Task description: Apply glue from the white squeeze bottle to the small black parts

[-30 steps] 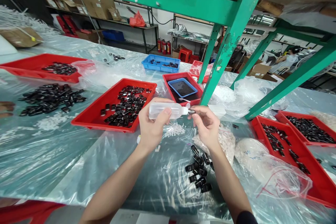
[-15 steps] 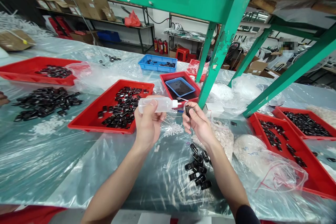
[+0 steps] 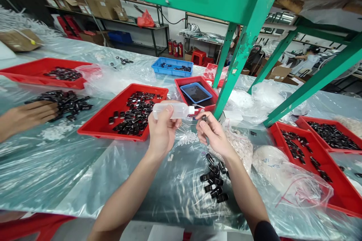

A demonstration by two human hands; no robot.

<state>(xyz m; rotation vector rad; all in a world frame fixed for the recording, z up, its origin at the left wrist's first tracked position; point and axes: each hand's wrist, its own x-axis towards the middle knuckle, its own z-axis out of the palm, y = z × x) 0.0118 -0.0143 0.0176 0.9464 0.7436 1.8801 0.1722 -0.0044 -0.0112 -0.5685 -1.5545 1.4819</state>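
Observation:
My left hand [image 3: 162, 128] is wrapped round a translucent plastic bottle [image 3: 178, 110], which lies sideways with its white cap and red-tipped nozzle pointing right. Just beyond the nozzle, my right hand [image 3: 211, 130] pinches a small dark part [image 3: 204, 118] between thumb and fingers. Below my right hand, a loose group of glossy black pieces [image 3: 214, 182] lies on the plastic-covered table [image 3: 118, 180]. Small white pieces [image 3: 188, 138] are scattered between and behind my hands. A red tray [image 3: 98, 125] of black pieces stands left of my left hand.
Another person's hand [image 3: 34, 115] touches a black pile at the left. Green frame posts [image 3: 236, 60] rise behind my right hand. Bags of pale pieces [image 3: 271, 162] and red trays [image 3: 319, 152] lie at the right. A blue tray [image 3: 172, 72] stands farther back.
The other person's hand has come in from the left onto the black pile. The dark part in my right hand has turned slightly. The view has shifted a little; both my hands keep their holds.

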